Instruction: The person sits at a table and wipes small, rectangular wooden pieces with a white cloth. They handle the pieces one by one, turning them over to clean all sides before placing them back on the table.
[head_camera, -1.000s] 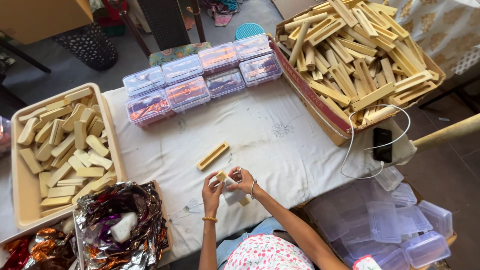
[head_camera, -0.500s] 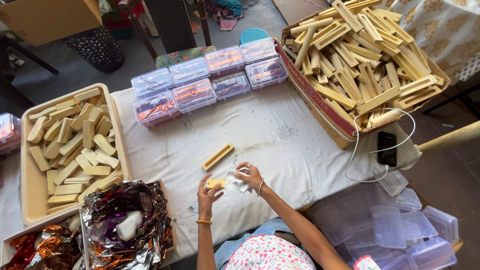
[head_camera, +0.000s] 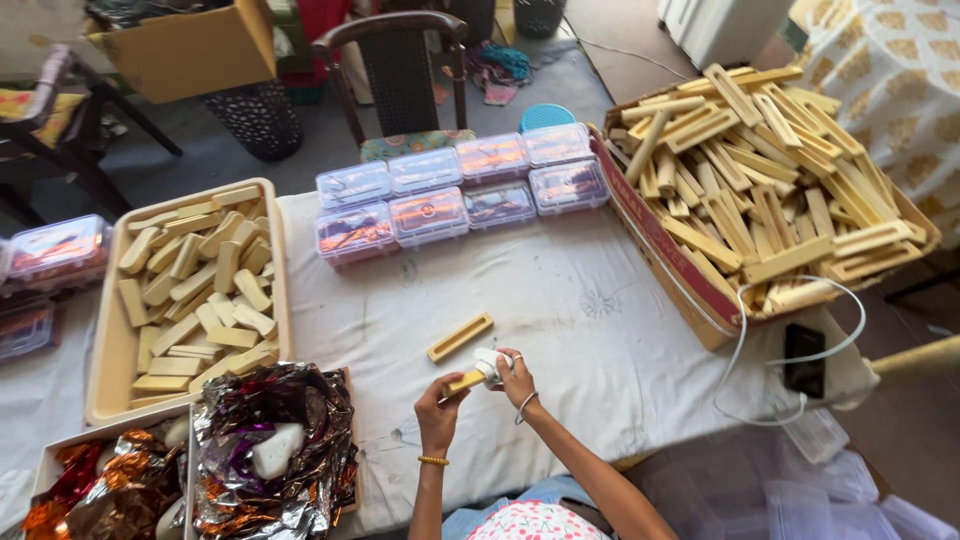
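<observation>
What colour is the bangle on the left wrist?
Gold, on the left wrist, seen in the head view.

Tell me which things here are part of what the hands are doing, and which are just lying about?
In use:
left hand holding a yellow bar
right hand pressing a white cloth on it
spare bar beside them

Lying about:
tray of bars
clear boxes
carton of sticks
foil
chair
phone
</observation>
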